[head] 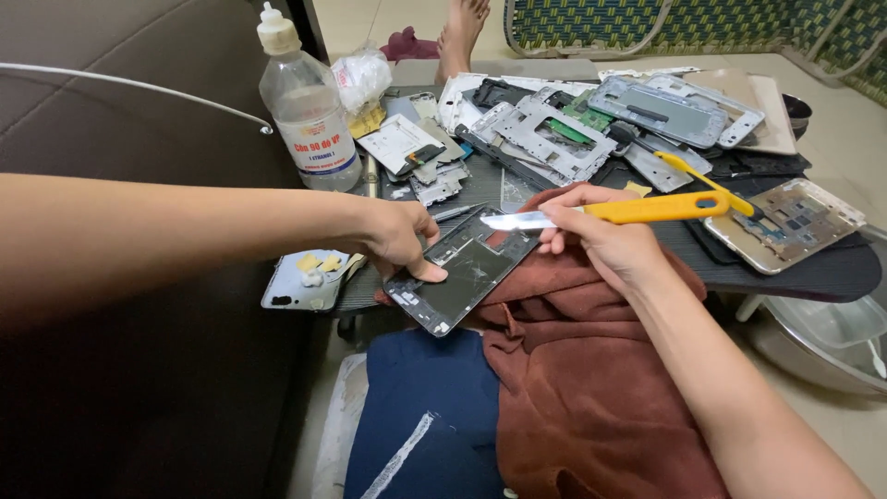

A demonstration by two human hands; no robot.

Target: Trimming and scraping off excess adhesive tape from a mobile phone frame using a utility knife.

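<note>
From the head view I see a low dark table (813,268) crowded almost to its edges, so there is little free room on it. The clearest space is at its near left corner, where my left hand (399,242) and right hand (605,242) work just off the front edge, over a rust-brown towel (591,370) lying on my lap and a dark blue cloth (434,416) below it. A brown sofa (139,92) closes in the left side.

The cracked phone frame (467,268) sits tilted, its far end on the table's near edge and its near end hanging over the towel. It is a dark glass panel in a grey rim, with fine cracks spreading across the middle. My left fingers curl round its left edge with the thumb pressed on the glass. My right fingers are closed around a yellow-handled knife (637,211), whose blade lies flat across the frame's top right corner, touching it.

Behind stand a clear plastic bottle (309,111), a heap of silver phone housings (591,125), and a gold housing (785,224) at the right edge. A white phone back (300,282) overhangs the left edge.

The small parts in the heap are too jumbled to sort out. A bare foot (459,32) is cut off at the top, and a metal basin (813,337) is partly hidden under the table.
</note>
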